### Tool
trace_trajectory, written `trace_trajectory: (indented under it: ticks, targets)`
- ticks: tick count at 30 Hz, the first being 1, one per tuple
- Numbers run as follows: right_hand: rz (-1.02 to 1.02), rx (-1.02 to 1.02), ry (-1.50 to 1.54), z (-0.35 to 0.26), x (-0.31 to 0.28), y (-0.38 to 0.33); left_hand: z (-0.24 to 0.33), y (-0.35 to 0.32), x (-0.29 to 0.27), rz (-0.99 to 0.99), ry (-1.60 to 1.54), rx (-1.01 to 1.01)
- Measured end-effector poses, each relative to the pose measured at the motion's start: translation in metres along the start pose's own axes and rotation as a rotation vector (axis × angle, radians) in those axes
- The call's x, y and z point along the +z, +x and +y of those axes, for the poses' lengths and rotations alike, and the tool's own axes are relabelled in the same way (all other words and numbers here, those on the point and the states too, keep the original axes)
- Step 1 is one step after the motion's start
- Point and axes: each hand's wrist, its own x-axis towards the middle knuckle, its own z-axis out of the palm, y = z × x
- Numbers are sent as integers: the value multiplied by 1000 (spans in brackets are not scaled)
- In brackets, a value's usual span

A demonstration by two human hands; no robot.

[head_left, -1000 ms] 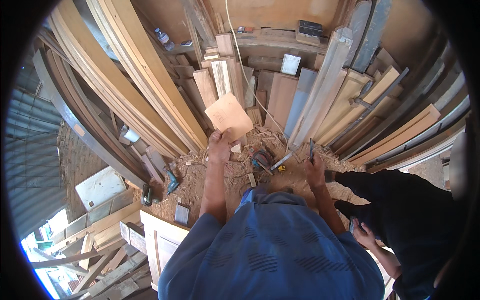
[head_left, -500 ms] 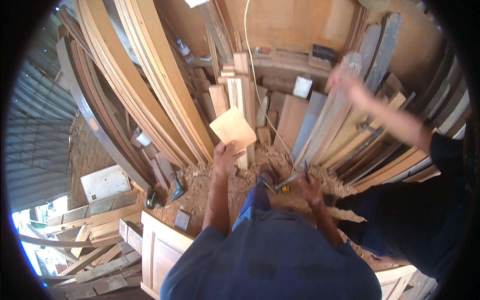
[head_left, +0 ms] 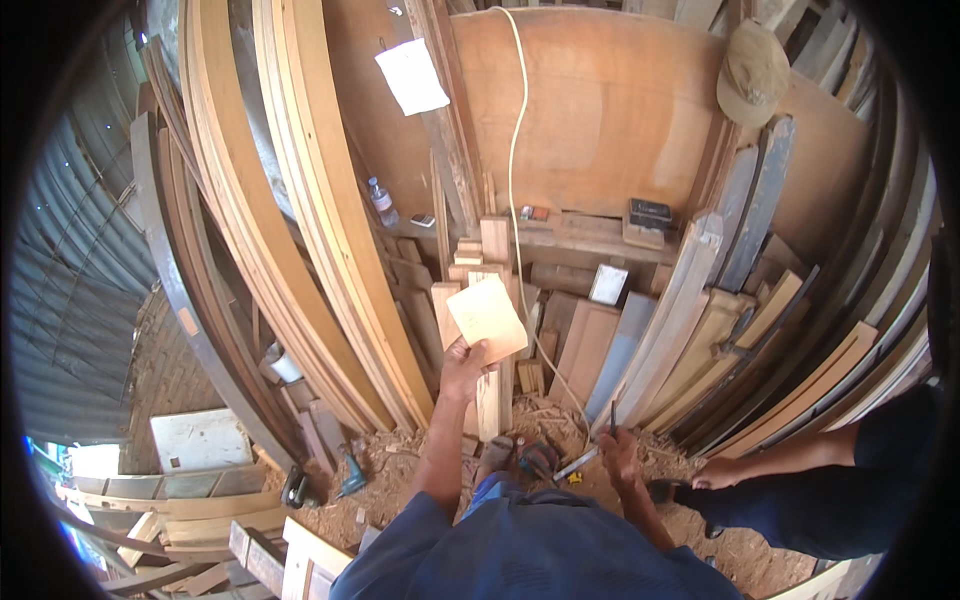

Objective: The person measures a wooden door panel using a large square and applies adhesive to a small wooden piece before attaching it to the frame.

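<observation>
My left hand (head_left: 466, 368) is raised in front of me, pinching the lower edge of a thin, pale tan square sheet (head_left: 487, 315) with faint marks on it. Whether it is wood or card I cannot tell. Lower and to the right, my right hand (head_left: 622, 456) is closed round a dark pen-like stick (head_left: 613, 416) that points upward. Upright wooden boards (head_left: 489, 410) stand just behind the sheet. A power tool (head_left: 538, 460) lies on the floor near my legs, partly hidden.
At the right, another person's hand (head_left: 716, 473) hangs low beside their dark clothing. Long planks (head_left: 330, 230) lean at left, and more timber (head_left: 680, 310) at right. A teal drill (head_left: 351, 474) lies among shavings. A cable (head_left: 521, 120) hangs down. A ledge holds a bottle (head_left: 382, 203).
My view has tilted up, showing more of the wall and a hanging cap. The other person's arm, stretched out before, is now lowered. Both my hands keep their holds.
</observation>
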Motion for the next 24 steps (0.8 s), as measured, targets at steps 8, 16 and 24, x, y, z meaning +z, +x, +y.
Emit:
trace_trajectory:
  ticks: [8,16,24]
  targets:
    - [99,-179,-186,-90,64,81,35,108,-17,-98,-21,26]
    - [-5,-335,72,-239,177,191,20,133,-9,-253,-54,-127]
    - [-30,-435,-355,-289,219,242,112,239,-66,-162,310,353]
